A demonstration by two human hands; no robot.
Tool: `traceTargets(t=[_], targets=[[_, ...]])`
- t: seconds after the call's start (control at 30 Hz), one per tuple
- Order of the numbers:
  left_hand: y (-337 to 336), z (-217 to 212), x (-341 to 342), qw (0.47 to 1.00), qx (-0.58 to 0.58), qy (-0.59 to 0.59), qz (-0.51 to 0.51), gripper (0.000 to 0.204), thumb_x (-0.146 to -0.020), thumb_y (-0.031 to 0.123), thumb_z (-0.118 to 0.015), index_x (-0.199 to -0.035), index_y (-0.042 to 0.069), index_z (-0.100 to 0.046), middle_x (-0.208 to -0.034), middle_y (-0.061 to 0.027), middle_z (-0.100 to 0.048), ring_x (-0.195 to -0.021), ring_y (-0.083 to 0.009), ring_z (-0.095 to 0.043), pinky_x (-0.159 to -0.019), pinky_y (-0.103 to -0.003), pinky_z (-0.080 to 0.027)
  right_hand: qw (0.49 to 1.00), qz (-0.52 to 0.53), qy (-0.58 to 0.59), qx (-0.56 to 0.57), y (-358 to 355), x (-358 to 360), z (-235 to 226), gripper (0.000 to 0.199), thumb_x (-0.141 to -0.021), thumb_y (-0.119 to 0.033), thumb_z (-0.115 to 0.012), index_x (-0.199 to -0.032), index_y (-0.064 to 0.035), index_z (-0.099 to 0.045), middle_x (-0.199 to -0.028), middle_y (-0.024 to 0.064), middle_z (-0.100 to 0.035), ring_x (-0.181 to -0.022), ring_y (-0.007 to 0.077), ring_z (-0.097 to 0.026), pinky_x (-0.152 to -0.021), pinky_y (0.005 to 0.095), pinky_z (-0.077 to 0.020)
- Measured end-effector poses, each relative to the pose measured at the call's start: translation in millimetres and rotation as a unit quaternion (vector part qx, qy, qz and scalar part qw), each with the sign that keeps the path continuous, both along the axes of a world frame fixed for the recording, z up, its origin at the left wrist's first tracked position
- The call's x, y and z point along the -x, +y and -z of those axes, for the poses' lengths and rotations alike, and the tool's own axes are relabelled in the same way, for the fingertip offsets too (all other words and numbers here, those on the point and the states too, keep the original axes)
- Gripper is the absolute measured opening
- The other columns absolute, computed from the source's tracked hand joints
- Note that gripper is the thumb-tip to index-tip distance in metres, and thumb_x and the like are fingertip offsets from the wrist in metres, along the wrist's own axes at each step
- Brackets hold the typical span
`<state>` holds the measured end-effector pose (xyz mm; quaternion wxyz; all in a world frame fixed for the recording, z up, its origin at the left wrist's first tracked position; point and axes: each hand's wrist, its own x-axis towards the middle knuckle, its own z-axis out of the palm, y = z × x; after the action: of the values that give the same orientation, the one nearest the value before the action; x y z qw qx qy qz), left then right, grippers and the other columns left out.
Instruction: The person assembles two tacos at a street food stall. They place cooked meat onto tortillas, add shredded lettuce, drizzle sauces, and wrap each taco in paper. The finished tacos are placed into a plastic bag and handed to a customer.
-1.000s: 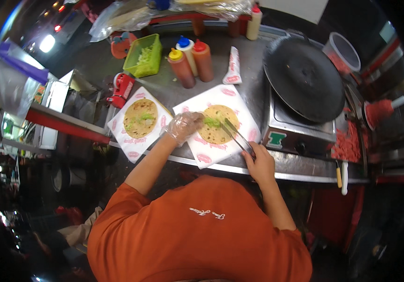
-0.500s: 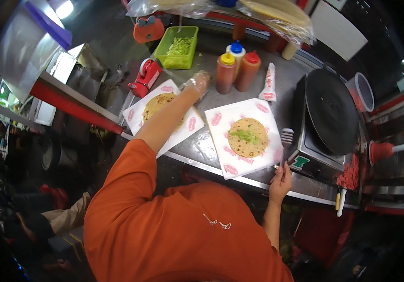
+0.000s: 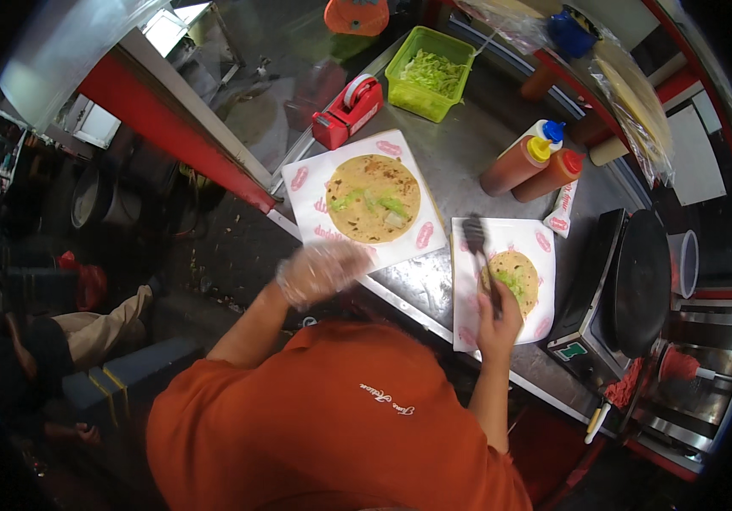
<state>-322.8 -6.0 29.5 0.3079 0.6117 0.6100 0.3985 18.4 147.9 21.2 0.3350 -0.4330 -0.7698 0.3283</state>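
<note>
Right of the frame's centre, the right hand (image 3: 499, 322) pinches tongs (image 3: 478, 255); dipped carelessly, they could sweep lettuce (image 3: 513, 283) off the flatbread (image 3: 530, 288) there. The left hand (image 3: 323, 272), mid-frame, is blurred (finger state untellable).

two lettuce-topped flatbreads (image 3: 373, 180), one green tub (image 3: 417, 101)

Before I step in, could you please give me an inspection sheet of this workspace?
Surface: steel worktop, bearing food and equipment.
Work items: left flatbread on left paper; right flatbread on right paper; shredded lettuce on both flatbreads.
Clutter: red tape dispenser, green tub, three clustered squeeze bottles, black pan on stove.
Hands: left hand gloved in clear plastic, blurred, at left paper's near edge, contact unclear; right hand bare, holding fork-ended utensil.
Cables: nothing seen.
Surroundings: person in pale trousers at left; red rail.
</note>
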Motion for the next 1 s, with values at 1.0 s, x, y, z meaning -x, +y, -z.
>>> traceTargets(t=[1.0], targets=[[-17.2, 25.8, -118.4, 0.927, -0.183, 0.165, -0.281, 0.051, -0.11, 0.039, -0.044, -0.129, -0.003, -0.065, -0.127, -0.0179, -0.071, -0.124, -0.0368, -0.063, -0.117, -0.052, -0.039, 0.958, -0.101, 0.261, 0.069, 17.6, -213.9, -77.9, 0.054, -0.11, -0.031, -0.053, -0.156, -0.0054, -0.041, -0.112, 0.0101, -0.067, -0.073, 0.0094, -0.059, -0.061, 0.0233, -0.0463]])
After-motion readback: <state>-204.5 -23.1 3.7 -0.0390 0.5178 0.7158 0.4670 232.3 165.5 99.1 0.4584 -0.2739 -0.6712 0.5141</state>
